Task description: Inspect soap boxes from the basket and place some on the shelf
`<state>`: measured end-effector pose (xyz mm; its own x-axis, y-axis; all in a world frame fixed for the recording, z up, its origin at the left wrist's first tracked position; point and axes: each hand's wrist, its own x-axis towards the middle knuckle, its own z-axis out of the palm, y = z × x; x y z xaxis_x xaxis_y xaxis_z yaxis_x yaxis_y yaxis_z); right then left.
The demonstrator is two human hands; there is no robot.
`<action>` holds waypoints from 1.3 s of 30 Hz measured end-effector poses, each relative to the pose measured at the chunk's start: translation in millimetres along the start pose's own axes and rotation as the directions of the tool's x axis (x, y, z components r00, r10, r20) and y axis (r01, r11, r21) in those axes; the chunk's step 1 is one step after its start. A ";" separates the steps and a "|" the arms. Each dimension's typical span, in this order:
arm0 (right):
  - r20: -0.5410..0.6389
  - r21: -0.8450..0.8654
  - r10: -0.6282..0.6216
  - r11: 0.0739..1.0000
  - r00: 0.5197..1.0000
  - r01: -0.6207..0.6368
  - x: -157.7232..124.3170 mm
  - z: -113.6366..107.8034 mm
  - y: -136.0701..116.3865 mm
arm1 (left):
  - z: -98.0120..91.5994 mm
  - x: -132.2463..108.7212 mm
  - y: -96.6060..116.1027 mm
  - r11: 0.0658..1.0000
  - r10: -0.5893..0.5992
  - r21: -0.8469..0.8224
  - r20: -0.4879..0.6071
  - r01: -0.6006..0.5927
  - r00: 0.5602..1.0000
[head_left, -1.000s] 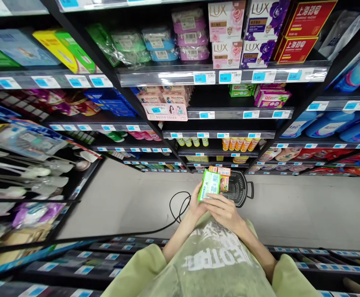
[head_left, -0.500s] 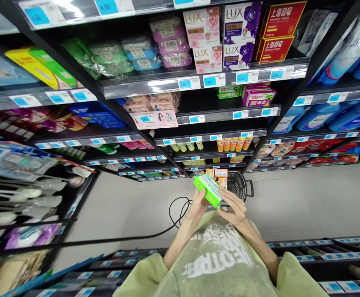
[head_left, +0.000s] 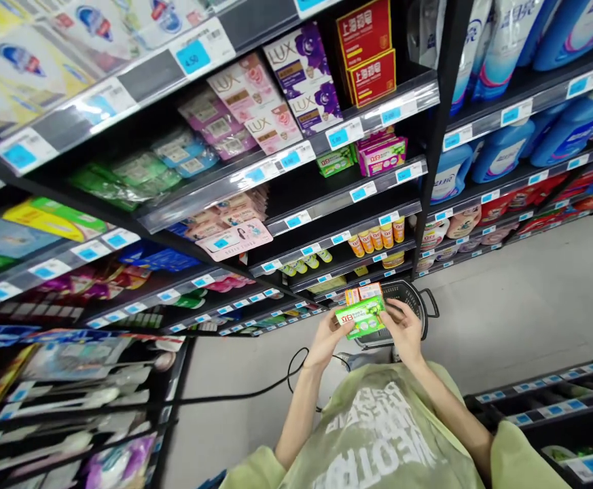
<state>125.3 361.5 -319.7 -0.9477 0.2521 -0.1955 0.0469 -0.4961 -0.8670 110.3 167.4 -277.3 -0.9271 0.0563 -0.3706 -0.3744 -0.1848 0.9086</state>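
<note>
Okay, I see left hand point(head_left: 325, 339) and right hand point(head_left: 404, 331) gripping green packet point(head_left: 361, 316) at ends; if either slips, might tumble past basket point(head_left: 409, 293).

the gripped green pack point(head_left: 361, 316) reads 立白; above the grip, cartons point(head_left: 296, 75) read lux, red boxes point(head_left: 372, 76) 上海药皂, a tag point(head_left: 202, 53) 4.50.

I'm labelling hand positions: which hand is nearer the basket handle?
Right. The right hand, at the right end of the green box, is left of the basket handle; the left hand, at the box's left end, is farther away.
</note>
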 end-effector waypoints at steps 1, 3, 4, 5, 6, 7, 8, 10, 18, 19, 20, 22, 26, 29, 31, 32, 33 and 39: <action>0.002 0.003 0.001 1.000 1.000 -0.001 0.7 -1.4 0.2 | 0.6 3.9 0.9 1.000 -0.013 0.007 0.017 0.013 1.000; -0.013 -0.002 -0.005 1.000 1.000 0.005 2.7 -4.2 -0.1 | 5.2 12.3 2.7 1.000 -0.023 -0.002 0.049 0.023 0.999; -0.023 -0.007 -0.010 1.000 1.000 0.010 4.0 -5.5 -0.7 | 9.2 16.6 3.5 1.000 -0.019 -0.013 0.063 0.020 0.998; -0.030 -0.011 -0.017 1.000 0.999 0.017 5.4 -6.7 -1.5 | 14.1 20.9 3.9 1.000 -0.012 -0.028 0.071 0.014 0.997; -0.034 -0.013 -0.026 1.000 0.999 0.026 6.9 -8.0 -2.5 | 19.7 25.1 3.9 0.999 -0.003 -0.044 0.073 0.006 0.997; -0.036 -0.012 -0.039 0.999 0.999 0.038 8.3 -9.2 -3.4 | 25.7 29.4 3.5 0.998 0.006 -0.062 0.070 -0.002 0.998; -0.037 -0.008 -0.053 0.999 0.998 0.053 9.6 -10.5 -4.2 | 31.9 33.7 2.7 0.997 0.017 -0.082 0.062 -0.011 0.998; -0.045 -0.003 -0.085 0.996 0.995 0.085 11.4 -13.2 -4.9 | 43.7 43.4 0.7 0.990 0.046 -0.133 0.036 -0.041 0.998; -0.063 -0.024 -0.064 0.998 0.996 0.063 7.5 -25.0 -8.2 | 64.8 99.1 30.7 0.833 0.273 -0.450 -0.170 -0.321 0.947; -0.058 -0.032 -0.063 0.998 0.996 0.061 6.9 -26.1 -9.5 | 65.3 105.7 40.7 0.796 0.306 -0.487 -0.187 -0.359 0.933; -0.051 -0.040 -0.064 0.997 0.997 0.062 6.5 -27.3 -10.6 | 66.0 112.1 51.7 0.753 0.344 -0.526 -0.199 -0.396 0.918; -0.035 -0.054 -0.065 0.997 0.997 0.063 7.2 -29.7 -11.5 | 68.9 125.2 75.8 0.655 0.417 -0.596 -0.226 -0.464 0.880; -0.015 -0.084 -0.078 0.993 0.997 0.076 13.1 -34.4 -8.6 | 77.5 160.5 125.6 0.538 0.472 -0.624 -0.334 -0.567 0.816; -0.027 -0.089 -0.093 0.992 0.995 0.090 17.2 -37.6 -4.9 | 76.9 193.4 152.1 0.576 0.505 -0.471 -0.437 -0.668 0.744; -0.042 -0.083 -0.101 0.992 0.994 0.098 18.9 -40.8 -3.2 | 70.2 212.8 160.5 0.593 0.506 -0.419 -0.470 -0.687 0.723; -0.050 -0.081 -0.111 0.991 0.993 0.107 19.5 -42.8 -2.8 | 65.2 221.1 162.6 0.608 0.511 -0.389 -0.475 -0.692 0.716; -0.059 -0.081 -0.122 0.990 0.991 0.117 20.0 -45.1 -2.5 | 59.5 228.5 164.1 0.625 0.523 -0.355 -0.471 -0.696 0.710; -0.156 -0.054 -0.020 0.998 0.988 0.011 21.1 -55.5 -2.2 | 32.0 270.6 184.1 0.712 0.647 -0.066 -0.324 -0.699 0.690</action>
<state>122.7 414.0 -347.4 -0.8877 0.3884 -0.2475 0.0530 -0.4477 -0.8926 -210.0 180.0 -204.1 -0.8765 -0.3988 0.2695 0.3821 -0.2360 0.8935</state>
